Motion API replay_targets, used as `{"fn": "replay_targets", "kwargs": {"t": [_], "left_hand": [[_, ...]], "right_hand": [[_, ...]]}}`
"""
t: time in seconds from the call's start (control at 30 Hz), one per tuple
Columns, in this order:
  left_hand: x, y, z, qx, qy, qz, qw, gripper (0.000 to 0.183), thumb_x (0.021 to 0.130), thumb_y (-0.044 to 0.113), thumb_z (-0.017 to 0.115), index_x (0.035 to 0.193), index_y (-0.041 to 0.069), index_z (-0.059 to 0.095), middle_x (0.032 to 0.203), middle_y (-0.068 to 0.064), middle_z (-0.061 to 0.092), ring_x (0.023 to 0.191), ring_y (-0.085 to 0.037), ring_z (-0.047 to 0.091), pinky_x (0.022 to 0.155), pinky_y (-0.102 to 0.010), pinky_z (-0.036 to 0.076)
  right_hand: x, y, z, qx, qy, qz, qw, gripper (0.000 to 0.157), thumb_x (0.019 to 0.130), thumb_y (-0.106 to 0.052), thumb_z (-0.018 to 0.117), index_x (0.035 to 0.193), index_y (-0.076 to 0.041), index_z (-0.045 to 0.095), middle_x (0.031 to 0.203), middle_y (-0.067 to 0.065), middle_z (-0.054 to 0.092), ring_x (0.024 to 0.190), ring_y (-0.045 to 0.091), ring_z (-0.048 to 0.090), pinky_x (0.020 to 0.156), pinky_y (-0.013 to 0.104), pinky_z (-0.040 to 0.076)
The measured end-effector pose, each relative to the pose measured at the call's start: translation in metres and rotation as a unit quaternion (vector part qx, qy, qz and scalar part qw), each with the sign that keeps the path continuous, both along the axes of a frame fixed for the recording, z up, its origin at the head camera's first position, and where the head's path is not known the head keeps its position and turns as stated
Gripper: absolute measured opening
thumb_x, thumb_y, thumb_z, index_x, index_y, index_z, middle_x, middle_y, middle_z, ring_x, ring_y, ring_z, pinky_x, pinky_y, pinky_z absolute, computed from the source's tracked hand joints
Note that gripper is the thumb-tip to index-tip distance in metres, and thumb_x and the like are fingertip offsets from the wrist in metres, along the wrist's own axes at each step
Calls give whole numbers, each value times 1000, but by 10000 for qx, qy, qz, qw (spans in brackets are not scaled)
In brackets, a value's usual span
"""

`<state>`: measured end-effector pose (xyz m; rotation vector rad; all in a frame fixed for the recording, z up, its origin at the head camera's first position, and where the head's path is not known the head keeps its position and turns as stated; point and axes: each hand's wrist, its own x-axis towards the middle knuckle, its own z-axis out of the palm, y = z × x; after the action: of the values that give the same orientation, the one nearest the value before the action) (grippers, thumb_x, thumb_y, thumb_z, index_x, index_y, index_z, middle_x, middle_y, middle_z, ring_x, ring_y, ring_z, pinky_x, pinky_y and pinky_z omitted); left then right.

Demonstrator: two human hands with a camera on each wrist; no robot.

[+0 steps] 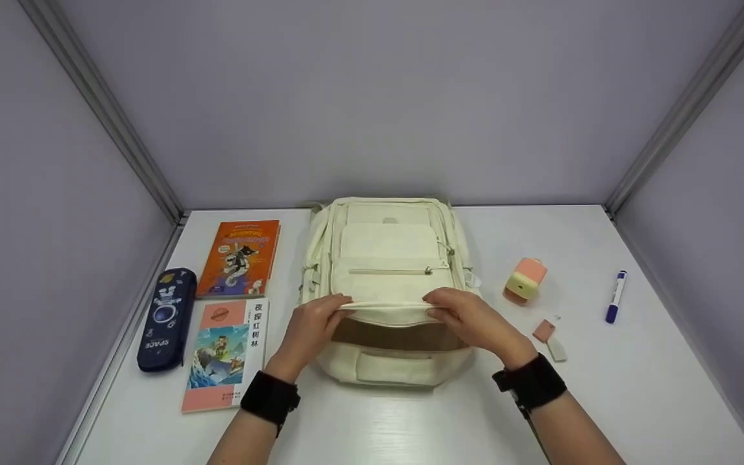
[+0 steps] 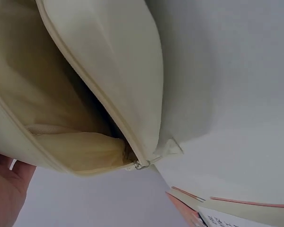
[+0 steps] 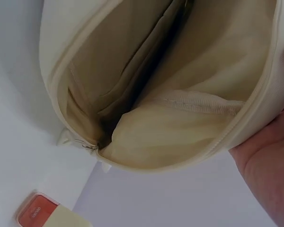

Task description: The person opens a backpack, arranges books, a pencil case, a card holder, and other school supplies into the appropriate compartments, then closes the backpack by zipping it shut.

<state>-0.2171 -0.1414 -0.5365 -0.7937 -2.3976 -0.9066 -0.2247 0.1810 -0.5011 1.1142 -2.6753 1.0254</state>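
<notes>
A cream backpack (image 1: 388, 242) lies on its back on the table, its zipped main compartment gaping toward me. My left hand (image 1: 310, 326) pinches the upper edge of the opening near its left end. Near the right end, my right hand (image 1: 475, 320) pinches the same edge, so the flap is held up between them. Both wrist views look into the beige lining (image 3: 203, 127), where an inner pocket with a ribbed band shows. A zipper pull (image 2: 141, 164) sits at the corner of the opening in the left wrist view. The deeper inside is dark.
Left of the backpack lie an orange book (image 1: 237, 258), a pink-and-blue book (image 1: 217, 355) and a navy space-themed pencil case (image 1: 166, 320). To the right are a pink-and-yellow block-shaped item (image 1: 526, 281), a small pink-and-white piece (image 1: 544, 330) and a blue-capped marker (image 1: 616, 297). Grey walls enclose the table.
</notes>
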Motion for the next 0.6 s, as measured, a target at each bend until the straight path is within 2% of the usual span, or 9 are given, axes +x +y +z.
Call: {"fn": "replay_targets", "kwargs": {"t": [0.2,0.3,0.47,0.53,0.6], "left_hand": [[-5,1,12,271,146,197,9993,12,89,14,72,99,8,74,96,-4,73,88,-20,70,74,-38,55],[-11,-1,20,433,105,272,9986,11,90,15,71,98,8,74,93,-4,73,85,-19,70,72,-38,55],[-21,-2,35,805,-121,367,9960,11,91,18,69,94,9,74,84,-2,71,70,-12,62,63,-34,50],[-26,-1,40,948,-220,421,9944,11,92,19,69,93,9,74,81,0,70,67,-11,58,62,-32,48],[-30,-1,43,1055,-327,491,9927,12,92,20,68,92,10,73,76,1,67,65,-11,54,61,-31,45]], "right_hand": [[-5,8,6,-225,-162,90,9996,32,95,-27,67,121,-9,65,117,1,66,107,17,61,92,39,49],[-11,16,8,-397,-425,16,9983,34,94,-28,69,123,-10,66,118,0,66,110,18,60,95,41,46],[-23,25,12,-647,-917,-200,9935,34,95,-22,67,125,-7,66,123,6,65,116,21,56,99,43,44],[-28,23,14,-730,-983,-285,9921,30,96,-17,66,123,-4,67,120,8,66,113,20,57,97,40,45],[-31,20,17,-819,-1046,-413,9903,24,96,-13,65,118,-2,68,109,9,67,101,18,59,87,35,48]]}}
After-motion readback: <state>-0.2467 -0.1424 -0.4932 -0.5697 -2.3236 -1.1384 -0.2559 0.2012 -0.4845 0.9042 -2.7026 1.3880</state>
